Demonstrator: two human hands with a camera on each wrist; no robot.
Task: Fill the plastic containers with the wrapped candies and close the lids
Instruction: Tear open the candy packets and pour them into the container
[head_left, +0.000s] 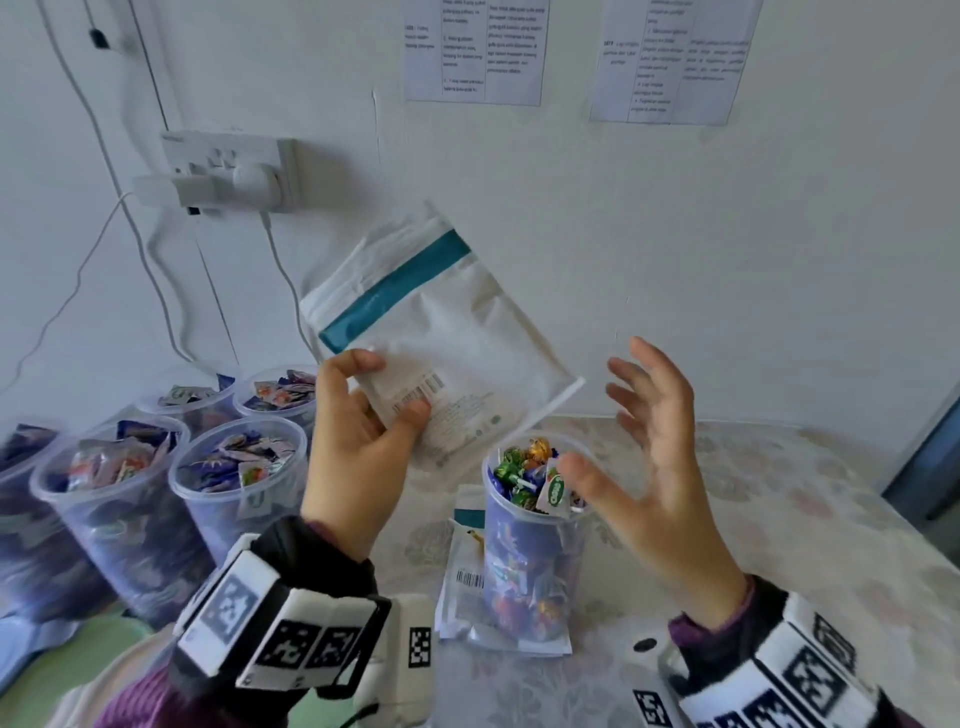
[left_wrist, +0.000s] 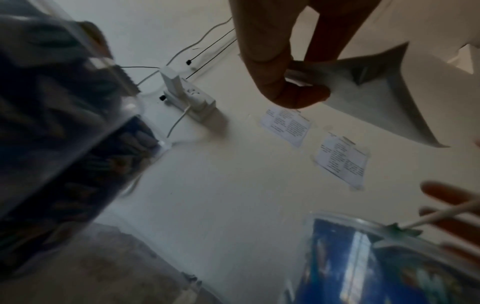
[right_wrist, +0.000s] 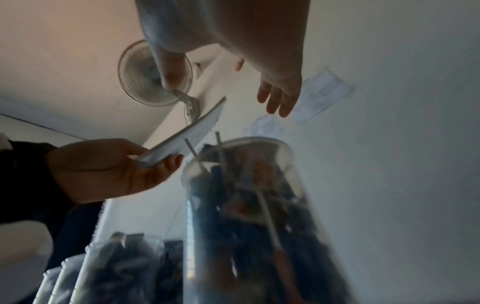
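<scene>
A white plastic bag (head_left: 441, 332) with a teal band is held up, tilted over a tall clear container (head_left: 530, 540) heaped with wrapped candies and lollipops (head_left: 530, 467). My left hand (head_left: 363, 415) pinches the bag's lower corner between thumb and fingers; the left wrist view shows that pinch on the bag (left_wrist: 376, 98). My right hand (head_left: 649, 441) hovers to the right of the container's mouth, fingers spread, holding nothing. In the right wrist view the container (right_wrist: 246, 195) stands below the right hand's fingers (right_wrist: 278, 98), with the bag (right_wrist: 187, 137) edge-on.
Several open containers full of candies (head_left: 239, 478) stand at the left by the wall. Flat empty bags (head_left: 462, 577) lie under and beside the tall container. A wall socket with plugs and cables (head_left: 228, 171) is above them. The tablecloth (head_left: 779, 519) stretches right.
</scene>
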